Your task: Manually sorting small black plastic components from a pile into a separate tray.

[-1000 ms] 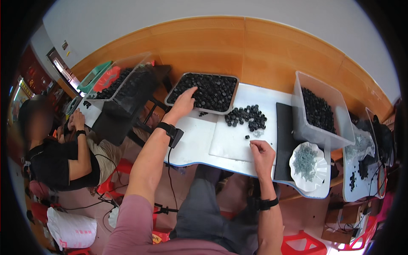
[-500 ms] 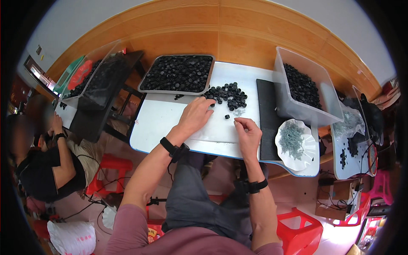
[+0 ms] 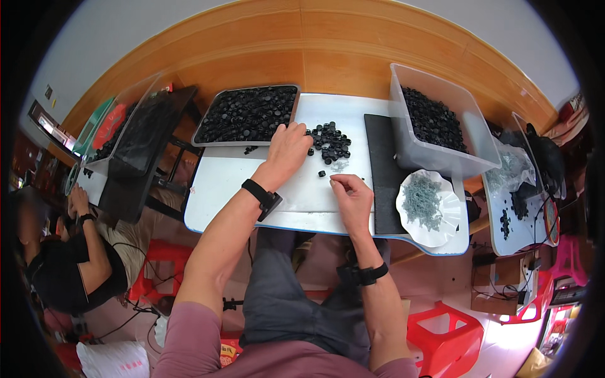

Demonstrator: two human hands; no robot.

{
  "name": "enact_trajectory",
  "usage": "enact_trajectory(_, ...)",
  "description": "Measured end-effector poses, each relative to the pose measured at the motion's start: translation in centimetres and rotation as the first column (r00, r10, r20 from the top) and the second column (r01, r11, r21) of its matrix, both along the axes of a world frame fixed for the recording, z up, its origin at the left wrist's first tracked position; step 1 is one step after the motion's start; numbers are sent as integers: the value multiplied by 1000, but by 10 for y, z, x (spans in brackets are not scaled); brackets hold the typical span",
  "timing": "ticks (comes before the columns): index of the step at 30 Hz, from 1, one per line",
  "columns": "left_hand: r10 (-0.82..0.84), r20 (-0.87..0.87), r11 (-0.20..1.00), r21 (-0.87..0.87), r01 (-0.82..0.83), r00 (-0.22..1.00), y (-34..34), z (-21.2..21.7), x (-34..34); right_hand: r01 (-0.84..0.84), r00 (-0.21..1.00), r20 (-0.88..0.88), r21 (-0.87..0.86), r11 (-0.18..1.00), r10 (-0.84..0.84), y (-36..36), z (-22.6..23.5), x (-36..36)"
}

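Two hands on counter (image 3: 227,183): left grip (image 3: 288,150) released on caps (image 3: 329,142); right grip (image 3: 353,196) pinched, contents unclear; one tray (image 3: 247,114) at 11 o'clock.

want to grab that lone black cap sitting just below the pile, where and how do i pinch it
Pinch the lone cap across its round rim, thumb and finger on opposite sides, coming straight down. It lies flat on the white table, apart from the pile, so its sides look free. The right hand is nearest.
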State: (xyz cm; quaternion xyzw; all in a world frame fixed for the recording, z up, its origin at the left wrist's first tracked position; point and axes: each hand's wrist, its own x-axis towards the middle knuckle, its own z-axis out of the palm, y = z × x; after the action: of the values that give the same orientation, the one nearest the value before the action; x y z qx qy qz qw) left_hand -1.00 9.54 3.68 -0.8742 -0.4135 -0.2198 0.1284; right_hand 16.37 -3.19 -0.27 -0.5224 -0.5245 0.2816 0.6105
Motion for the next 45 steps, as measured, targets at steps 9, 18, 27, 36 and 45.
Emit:
enact_trajectory(9, 42, -37, 996, -81, -45, 998, 5, -5, 8, 7, 1000, 6, -13, 1000, -7, -1, 0, 0)
enact_trajectory(18, 76, 230, 991, -129, -47, 970, -31, 7, 11, 265, 963, -59, 64, 962, -261, -2, -3, 8)
enact_trajectory(27, 57, 463, 958, -276, 83, 884, -93, -30, -1, 196, 975, 94, 56, 979, -201, 12, -9, 10)
enact_trajectory(36, 26, 545, 938, -304, 168, 838, -96, -40, -5, 99, 823, 563, -20, 995, -71, 34, 0, 25)
enact_trajectory(45, 44, 545, 946, -293, 141, 837, -95, -41, -5, 98, 821, 570, -80, 992, -35, 36, 5, 20)
